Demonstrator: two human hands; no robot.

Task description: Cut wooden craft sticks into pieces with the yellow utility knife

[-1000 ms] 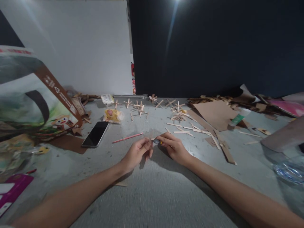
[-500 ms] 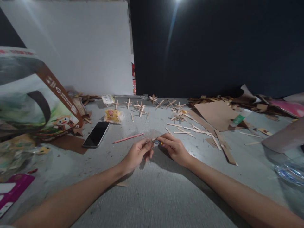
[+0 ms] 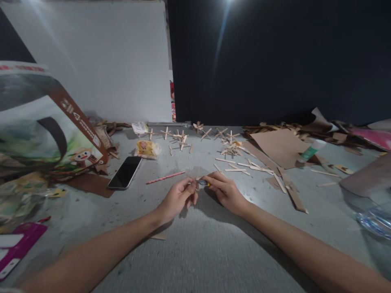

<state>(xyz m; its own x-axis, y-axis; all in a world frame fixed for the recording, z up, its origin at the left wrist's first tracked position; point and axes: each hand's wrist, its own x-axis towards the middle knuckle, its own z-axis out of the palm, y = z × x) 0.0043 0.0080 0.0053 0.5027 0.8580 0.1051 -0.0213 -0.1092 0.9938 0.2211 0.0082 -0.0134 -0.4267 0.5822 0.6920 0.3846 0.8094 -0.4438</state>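
Note:
My left hand (image 3: 180, 196) is closed in a pinch above the middle of the table, its thumb and forefinger meeting on something too small to make out. Just to its right, my right hand (image 3: 225, 190) grips a small dark-grey tool with a yellow end (image 3: 203, 182); its exact kind is unclear. The tool's tip reaches the left fingertips, where a thin pale piece shows. A red patterned pencil (image 3: 165, 178) lies behind my left hand. Beyond my right hand are loose flat wooden sticks (image 3: 225, 160), and farther back several crossed-stick pieces (image 3: 206, 134).
Left are a phone (image 3: 125, 173), a yellow packet (image 3: 147, 149), a large printed bag (image 3: 51, 122) and a magenta object (image 3: 26, 246). Right are cardboard (image 3: 277, 147), a white-and-green tube (image 3: 310, 151), a cylinder (image 3: 366, 175) and clear plastic (image 3: 374, 221). Panels stand behind.
The view has shifted very slightly, so things sit a little farther right. Both hands keep nearly the same pose, with the tool still between them.

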